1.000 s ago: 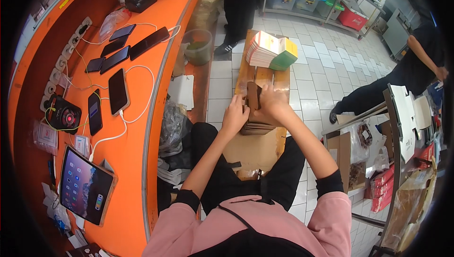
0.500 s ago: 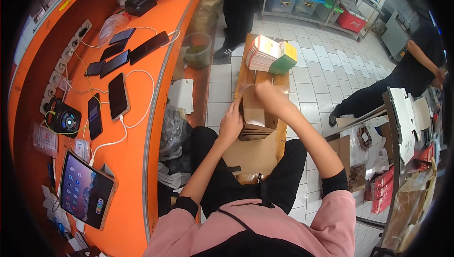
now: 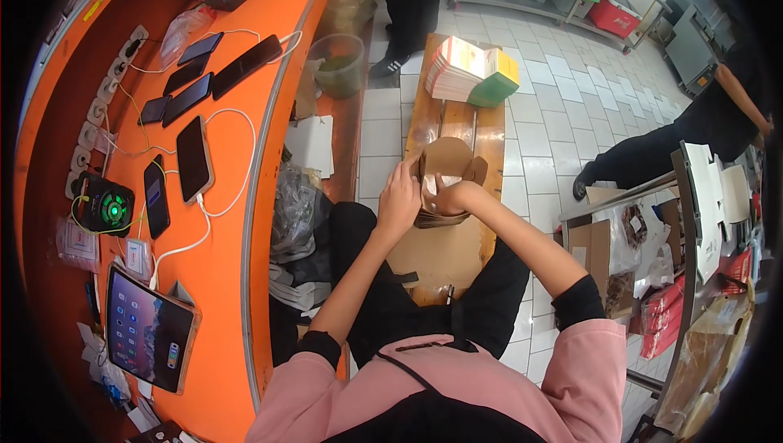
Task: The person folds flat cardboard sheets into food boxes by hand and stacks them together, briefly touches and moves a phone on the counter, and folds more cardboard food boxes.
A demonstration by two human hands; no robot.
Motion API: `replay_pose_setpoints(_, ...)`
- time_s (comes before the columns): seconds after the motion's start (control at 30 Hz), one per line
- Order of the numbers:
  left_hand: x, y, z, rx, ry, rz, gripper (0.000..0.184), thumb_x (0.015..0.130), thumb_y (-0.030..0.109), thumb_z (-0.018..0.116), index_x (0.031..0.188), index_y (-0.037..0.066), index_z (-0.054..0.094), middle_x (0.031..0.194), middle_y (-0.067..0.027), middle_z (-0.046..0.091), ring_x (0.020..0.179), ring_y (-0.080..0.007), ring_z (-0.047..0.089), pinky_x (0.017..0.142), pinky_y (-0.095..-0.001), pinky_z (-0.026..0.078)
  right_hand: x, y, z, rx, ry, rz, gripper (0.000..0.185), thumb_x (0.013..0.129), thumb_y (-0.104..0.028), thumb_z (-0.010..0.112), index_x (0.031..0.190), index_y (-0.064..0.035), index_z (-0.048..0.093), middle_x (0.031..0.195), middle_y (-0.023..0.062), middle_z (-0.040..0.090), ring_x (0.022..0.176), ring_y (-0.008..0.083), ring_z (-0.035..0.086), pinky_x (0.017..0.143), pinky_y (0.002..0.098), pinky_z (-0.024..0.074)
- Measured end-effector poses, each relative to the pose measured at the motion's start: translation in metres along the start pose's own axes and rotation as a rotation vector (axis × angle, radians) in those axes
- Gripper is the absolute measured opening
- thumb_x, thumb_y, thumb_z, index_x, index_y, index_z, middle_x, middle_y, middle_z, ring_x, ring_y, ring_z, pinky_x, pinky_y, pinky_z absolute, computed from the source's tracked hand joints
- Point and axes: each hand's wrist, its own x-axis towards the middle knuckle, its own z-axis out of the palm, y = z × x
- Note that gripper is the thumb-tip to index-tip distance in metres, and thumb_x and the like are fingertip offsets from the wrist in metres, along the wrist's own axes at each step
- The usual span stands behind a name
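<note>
An open brown cardboard box (image 3: 447,153) with raised rounded flaps is on the wooden bench between my knees. My left hand (image 3: 400,198) grips its left side, fingertips along the upper edge. At the near side, my right hand (image 3: 458,198) is closed on the box wall, its thumb reaching up inside; the other fingers are partly hidden. Beneath the box show the edges of more folded brown cardboard (image 3: 440,219). A flat cardboard sheet (image 3: 436,262) lies under all this, nearest my body.
White-and-orange and green-and-yellow printed cartons (image 3: 473,72) stand stacked at the bench's (image 3: 420,129) far end. To the left, an orange counter (image 3: 220,280) carries phones, cables and a tablet (image 3: 147,329). One person (image 3: 412,2) stands ahead, another (image 3: 677,137) at right beside a metal rack (image 3: 689,223).
My right hand has come down toward me from the box's far side to its near side. The box's flaps now stand up and open. My left hand stays at its left side.
</note>
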Motion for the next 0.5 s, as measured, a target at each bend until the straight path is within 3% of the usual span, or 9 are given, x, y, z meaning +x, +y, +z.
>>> replay_pose_setpoints(0.07,0.002,-0.005,0.002,-0.014,0.006,0.037,0.033,0.086,0.007,0.04,0.118,0.001,0.039,0.111,-0.0199,0.048,0.099,-0.0388,0.048,0.085,-0.0443,0.041,-0.008,-0.005,0.0,0.029,0.134,0.026,0.053,0.086,-0.01,0.035,0.136,-0.002,0.019,0.137,0.0279,0.023,0.115,0.044,0.042,0.084,0.0457,0.0464)
replay_pose_setpoints(0.1,0.002,-0.008,0.002,-0.012,0.007,0.046,0.033,0.086,0.007,0.04,0.118,0.001,0.039,0.111,-0.0199,0.048,0.099,-0.0388,0.048,0.085,-0.0443,0.041,-0.023,-0.011,-0.013,0.183,0.145,0.061,0.057,0.083,-0.012,0.04,0.136,-0.0025,0.021,0.129,0.0272,0.035,0.108,0.0416,0.048,0.082,0.0448,0.0466)
replay_pose_setpoints(0.17,0.003,-0.013,0.004,-0.015,0.005,0.1,0.033,0.086,0.007,0.04,0.118,0.0,0.039,0.111,-0.0204,0.047,0.101,-0.0388,0.046,0.086,-0.0434,0.039,-0.045,-0.009,-0.028,0.337,0.173,0.109,0.061,0.08,-0.014,0.045,0.136,-0.0031,0.022,0.12,0.0265,0.048,0.101,0.0393,0.054,0.079,0.0438,0.0467)
replay_pose_setpoints(0.23,0.003,-0.013,0.005,-0.023,0.01,0.137,0.033,0.087,0.007,0.039,0.119,0.0,0.038,0.111,-0.0205,0.047,0.103,-0.0386,0.046,0.087,-0.0432,0.039,-0.053,0.002,-0.033,0.432,0.32,0.071,0.06,0.073,-0.015,0.052,0.13,-0.0027,0.036,0.099,0.0217,0.061,0.088,0.0349,0.06,0.076,0.0421,0.0462)
replay_pose_setpoints(0.27,0.002,-0.014,0.007,-0.035,0.017,0.157,0.033,0.087,0.007,0.038,0.119,0.0,0.038,0.111,-0.0206,0.047,0.104,-0.0385,0.045,0.088,-0.0429,0.038,-0.053,0.006,-0.037,0.435,0.322,0.071,0.06,0.073,-0.015,0.052,0.13,-0.0027,0.036,0.099,0.0217,0.061,0.088,0.0349,0.06,0.076,0.0421,0.0462)
replay_pose_setpoints(0.33,-0.001,-0.011,0.006,-0.026,0.017,0.147,0.031,0.089,0.008,0.037,0.119,0.0,0.039,0.111,-0.0202,0.047,0.104,-0.0379,0.044,0.088,-0.0426,0.038,-0.041,0.01,-0.04,0.255,0.286,0.067,0.049,0.071,-0.015,0.054,0.118,-0.0021,0.051,0.095,0.0197,0.062,0.089,0.0336,0.06,0.076,0.0418,0.0464)
replay_pose_setpoints(0.37,-0.002,-0.01,0.005,-0.021,0.022,0.141,0.03,0.09,0.009,0.036,0.118,0.0,0.039,0.111,-0.0198,0.048,0.104,-0.0373,0.044,0.089,-0.0424,0.038,-0.027,0.013,-0.03,0.319,0.406,0.097,0.033,0.068,-0.011,0.055,0.099,-0.0003,0.062,0.091,0.0183,0.063,0.084,0.0322,0.061,0.072,0.041,0.0479)
replay_pose_setpoints(0.47,0.0,-0.011,0.004,-0.055,0.015,0.152,0.029,0.093,0.013,0.033,0.117,0.0,0.041,0.11,-0.0208,0.047,0.107,-0.0379,0.044,0.088,-0.0423,0.037,-0.035,-0.006,-0.051,0.24,0.236,0.171,0.023,0.067,-0.008,0.058,0.087,-0.0029,0.068,0.095,0.0143,0.064,0.088,0.0303,0.061,0.072,0.0392,0.0488)
replay_pose_setpoints(0.5,0.001,-0.01,0.003,-0.056,0.015,0.148,0.029,0.093,0.013,0.033,0.117,0.0,0.041,0.11,-0.0208,0.047,0.107,-0.0379,0.044,0.088,-0.0423,0.037,-0.027,-0.007,-0.048,0.39,0.262,0.248,0.024,0.07,-0.008,0.058,0.092,-0.0009,0.067,0.1,0.0161,0.063,0.092,0.0312,0.061,0.074,0.0405,0.0496)
